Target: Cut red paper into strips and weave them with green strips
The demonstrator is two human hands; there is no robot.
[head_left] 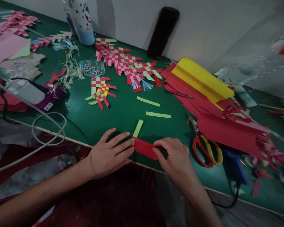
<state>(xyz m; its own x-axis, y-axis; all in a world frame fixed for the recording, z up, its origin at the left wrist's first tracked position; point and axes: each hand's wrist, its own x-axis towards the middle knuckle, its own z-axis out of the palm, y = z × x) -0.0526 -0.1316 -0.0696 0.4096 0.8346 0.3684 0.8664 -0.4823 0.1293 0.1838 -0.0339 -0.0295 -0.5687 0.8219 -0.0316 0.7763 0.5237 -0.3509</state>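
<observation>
A folded red paper piece lies at the table's front edge. A light green paper strip sticks out from its left end, slanting away from me. My left hand is spread open, its fingertips resting on the red paper's left end where the green strip meets it. The right hand pinches the paper's right end between thumb and index finger. Just beyond lie two loose light green strips. Woven paper fish in red, green and yellow lie further left.
Scissors with red and yellow handles lie to the right, near red sheets, yellow paper and paper scraps. A phone leans on the wall. Left are a purple-and-grey glue-gun-like tool, a white cable, tassels and a bottle.
</observation>
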